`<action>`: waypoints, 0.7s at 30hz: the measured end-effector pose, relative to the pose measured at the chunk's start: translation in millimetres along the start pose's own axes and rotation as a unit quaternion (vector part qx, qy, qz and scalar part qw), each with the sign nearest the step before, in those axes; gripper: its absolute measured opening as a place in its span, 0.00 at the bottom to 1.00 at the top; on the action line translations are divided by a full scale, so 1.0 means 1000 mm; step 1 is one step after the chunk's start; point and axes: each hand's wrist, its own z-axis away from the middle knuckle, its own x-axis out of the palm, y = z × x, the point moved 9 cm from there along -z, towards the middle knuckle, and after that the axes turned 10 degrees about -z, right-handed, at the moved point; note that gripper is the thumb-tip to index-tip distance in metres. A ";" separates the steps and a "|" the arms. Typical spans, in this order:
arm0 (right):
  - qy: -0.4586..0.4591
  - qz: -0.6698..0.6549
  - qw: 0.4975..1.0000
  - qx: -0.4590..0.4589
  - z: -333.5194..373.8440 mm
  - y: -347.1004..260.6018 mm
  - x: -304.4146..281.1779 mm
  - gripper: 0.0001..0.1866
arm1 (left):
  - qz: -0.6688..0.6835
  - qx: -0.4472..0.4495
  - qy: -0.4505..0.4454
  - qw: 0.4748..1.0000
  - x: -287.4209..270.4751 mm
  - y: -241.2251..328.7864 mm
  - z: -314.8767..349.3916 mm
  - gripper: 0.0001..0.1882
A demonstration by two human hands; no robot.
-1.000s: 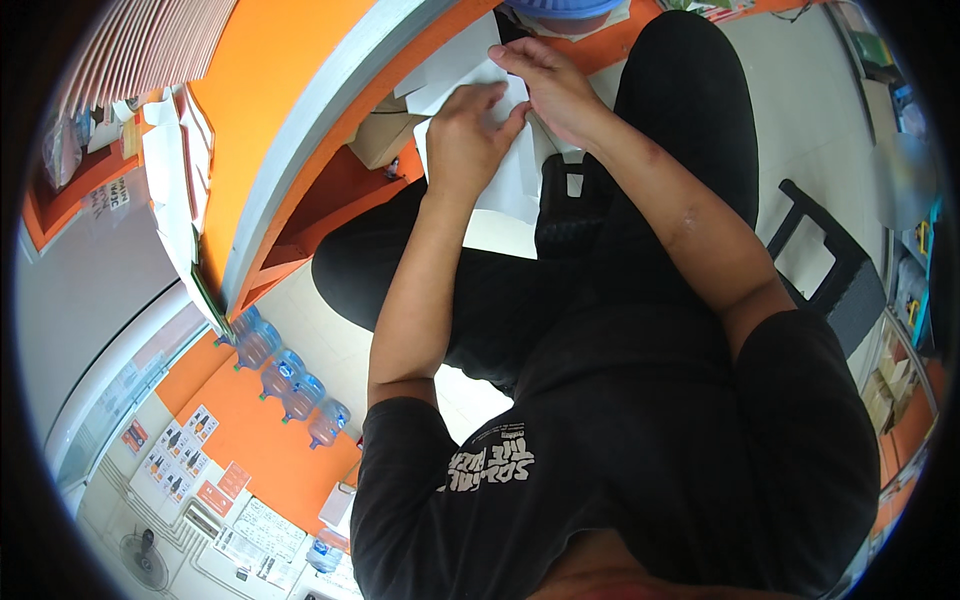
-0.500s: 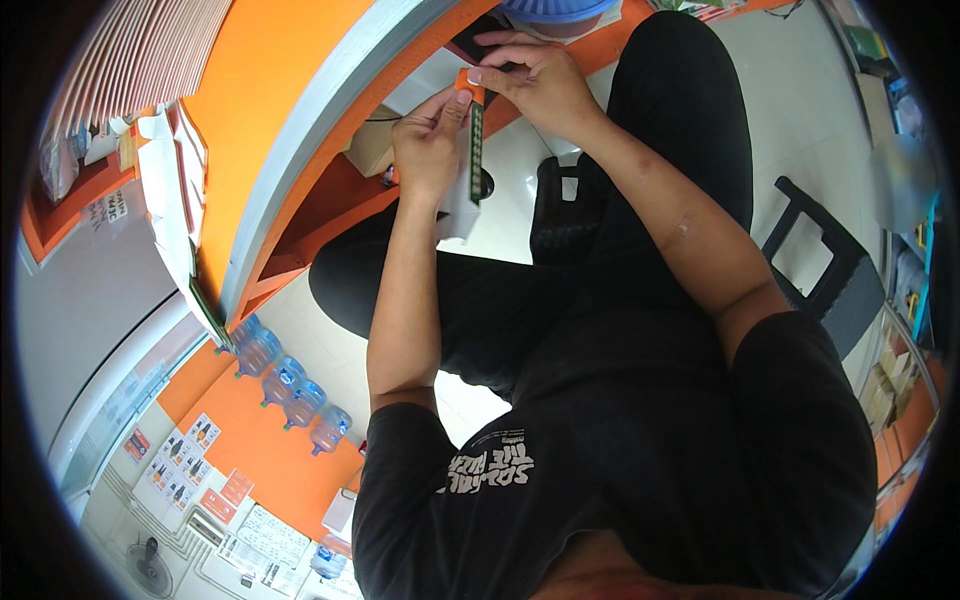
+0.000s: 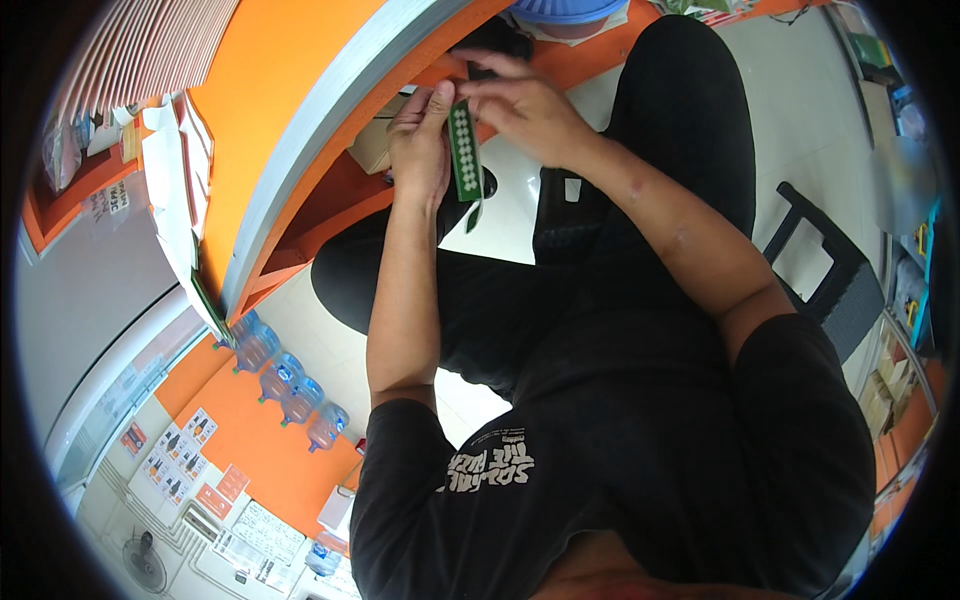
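Note:
A narrow green strip-like piece with a white diamond pattern [image 3: 465, 150] hangs below my fingers, under the curved desk edge. My left hand [image 3: 418, 150] is closed on its upper end, with the thumb pointing up along it. A thin curled tail shows at the strip's lower end. Close against its top is my right hand [image 3: 535, 115], with the index finger stretched toward the desk. Motion smears the right fingertips, so whether they pinch the piece is unclear. What lies inside my left fingers is hidden.
An orange desk [image 3: 290, 60] with a grey rim curves over my hands. A blue basin [image 3: 570, 10] stands at the far edge. Black stools [image 3: 572, 225] are beside my legs and at right. Large water bottles [image 3: 300, 400] line the left. Pale stacked sheets [image 3: 150, 50] fill the far left.
The piece has turned, so its patterned green face shows instead of its narrow edge and white side. My right hand has moved slightly nearer to me, its thumb off the orange end.

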 end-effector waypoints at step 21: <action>0.013 -0.088 0.990 0.107 0.002 0.069 0.004 0.18 | 0.360 0.016 -0.019 0.933 -0.027 -0.012 0.017 0.24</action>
